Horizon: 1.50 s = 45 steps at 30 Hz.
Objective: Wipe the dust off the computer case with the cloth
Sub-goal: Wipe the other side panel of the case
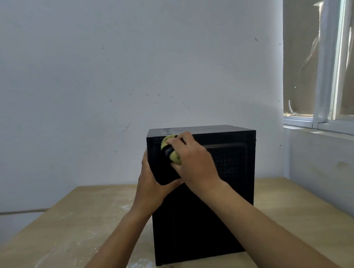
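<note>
Table (84, 221): we are looking at a light tan wooden top, its far edge running along below the wall. A black computer case (201, 225) is standing upright directly on it, right of centre, near the front edge. We are noting whitish powdery smears (141, 266) lying on the wood beside the case's near left corner.

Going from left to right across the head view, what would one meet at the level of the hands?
In order: left hand → cloth → right hand → window. The computer case spans the hands, so I omit it.
</note>
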### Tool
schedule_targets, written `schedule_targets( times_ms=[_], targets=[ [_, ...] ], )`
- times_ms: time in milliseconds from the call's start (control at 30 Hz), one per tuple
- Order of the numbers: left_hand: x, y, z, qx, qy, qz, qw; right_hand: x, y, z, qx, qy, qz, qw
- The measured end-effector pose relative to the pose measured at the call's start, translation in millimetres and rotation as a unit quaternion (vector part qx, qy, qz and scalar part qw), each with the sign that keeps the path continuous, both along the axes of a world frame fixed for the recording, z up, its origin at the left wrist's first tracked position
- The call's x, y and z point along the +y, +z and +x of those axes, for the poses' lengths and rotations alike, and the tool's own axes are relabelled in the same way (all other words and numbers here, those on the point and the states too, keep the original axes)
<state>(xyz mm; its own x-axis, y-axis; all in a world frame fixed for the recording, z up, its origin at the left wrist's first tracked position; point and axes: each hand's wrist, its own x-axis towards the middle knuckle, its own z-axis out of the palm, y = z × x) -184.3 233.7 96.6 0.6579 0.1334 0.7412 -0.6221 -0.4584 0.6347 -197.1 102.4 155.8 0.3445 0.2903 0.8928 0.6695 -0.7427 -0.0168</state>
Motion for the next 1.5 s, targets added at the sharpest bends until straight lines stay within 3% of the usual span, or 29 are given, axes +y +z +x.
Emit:
schedule_targets(
  times_ms=[133, 267, 433, 633, 733, 933, 1167, 1500],
  targets=[
    [4, -10, 5, -0.003, 0.003, 0.007, 1.0, 24, -23, -1, -0.021, 0.003, -0.111, 0.994],
    [4, -12, 5, 0.027, -0.006, 0.011, 1.0, 26, -20, 3, -0.045, -0.003, -0.124, 0.991],
    [-1, -6, -1, 0.018, -0.014, -0.007, 1.0, 41, 20, 3, -0.039, -0.025, 0.01, 0.999],
    [0, -11, 4, 0.027, 0.017, 0.0, 1.0, 45, 1, 6, -0.061, 0.006, -0.032, 0.998],
    [-1, -9, 1, 0.018, 0.007, -0.01, 1.0, 30, 0, 6, -0.046, -0.013, 0.008, 0.999],
    [3, -8, -1, 0.014, 0.004, 0.01, 1.0, -39, 3, 8, 0.028, -0.071, 0.117, 0.99],
    [-1, 1, -2, 0.019, 0.005, 0.023, 1.0, -145, -4, 23, 0.091, -0.163, 0.277, 0.943],
    [-2, 2, -3, 0.029, 0.01, 0.03, 0.999, -103, -13, 18, 0.076, -0.107, 0.281, 0.951]
  ],
)
